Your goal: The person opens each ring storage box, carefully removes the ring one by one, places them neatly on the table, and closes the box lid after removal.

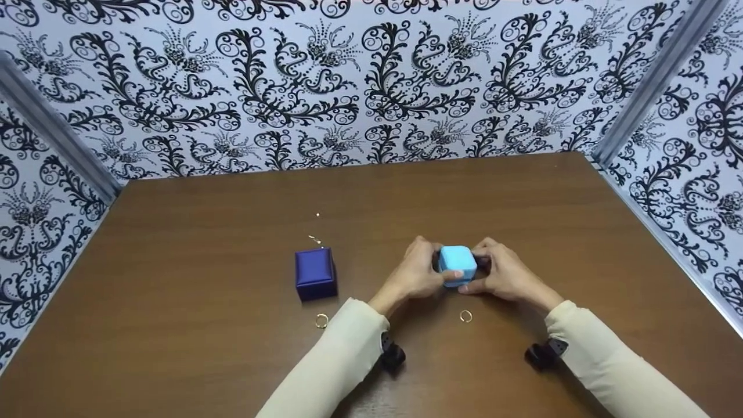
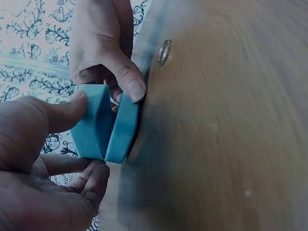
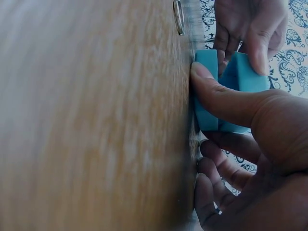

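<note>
A small light-blue ring box [image 1: 457, 259] stands on the table between both hands. In the left wrist view its lid [image 2: 90, 120] is tilted up from the base [image 2: 124, 130], with a wedge-shaped gap between them. My left hand [image 1: 422, 270] grips the lid, its thumb on one side and fingers on the other. My right hand [image 1: 504, 271] holds the base low down by the table, the thumb [image 3: 211, 86] pressed along its side. The inside of the box is hidden from these views. A gold ring [image 1: 466, 316] lies on the table just in front of the box.
A dark-blue box [image 1: 314, 273] stands to the left, its lid down. Another gold ring [image 1: 321, 321] lies in front of it, and a thin gold chain [image 1: 315, 240] behind it. A tiny shiny piece [image 1: 317, 215] lies farther back. Patterned walls [image 1: 371, 87] enclose the wooden table [image 1: 203, 232].
</note>
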`<state>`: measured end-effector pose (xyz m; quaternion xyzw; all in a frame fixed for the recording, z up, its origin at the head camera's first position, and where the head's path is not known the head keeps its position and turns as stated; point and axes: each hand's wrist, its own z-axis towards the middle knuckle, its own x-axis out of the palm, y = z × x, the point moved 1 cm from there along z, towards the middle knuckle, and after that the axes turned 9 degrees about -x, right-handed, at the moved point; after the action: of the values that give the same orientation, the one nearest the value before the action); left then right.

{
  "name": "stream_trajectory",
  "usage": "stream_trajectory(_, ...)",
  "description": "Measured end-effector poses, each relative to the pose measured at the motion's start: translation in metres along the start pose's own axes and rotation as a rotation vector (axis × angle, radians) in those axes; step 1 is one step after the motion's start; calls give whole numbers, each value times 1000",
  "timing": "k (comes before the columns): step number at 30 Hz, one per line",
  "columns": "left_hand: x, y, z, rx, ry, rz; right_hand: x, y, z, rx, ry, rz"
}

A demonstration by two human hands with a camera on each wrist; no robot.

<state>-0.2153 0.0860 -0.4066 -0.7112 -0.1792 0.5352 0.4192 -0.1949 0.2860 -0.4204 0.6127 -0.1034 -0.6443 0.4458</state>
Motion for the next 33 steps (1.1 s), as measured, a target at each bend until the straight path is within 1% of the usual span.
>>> stream_trajectory(3,3,-2,-1,16,-7,20,-2,0,-1,2,-7,-8)
stream_trajectory(7,6,-3,-2,9,-8,28,-3,-1,-2,8,-10,-25)
stream_trajectory(13,8,-4,0,28,-17,70,-5,-2,-2,8,-17,-48)
stream_trajectory(18,9,-3,1,31,-33,82,-5,-4,-1,-1,-9,-56)
stream_trajectory(21,9,-3,2,33,-40,95,-6,-5,-1,16,-6,-49)
stream_trajectory(24,7,-4,1,22,-46,105,-7,-4,-1,36,0,-44)
stream_trajectory(27,3,-6,-2,5,-50,122,-8,-4,-4,50,6,-54)
stream_trajectory(29,-3,-9,-6,-2,-62,148,-10,-3,-6,58,17,-58)
stream_trajectory(31,-13,-11,-10,-14,-83,185,-12,-2,-9,63,28,-57)
stream_trajectory(33,-26,-12,-14,-15,-118,220,-15,-1,-11,63,39,-42)
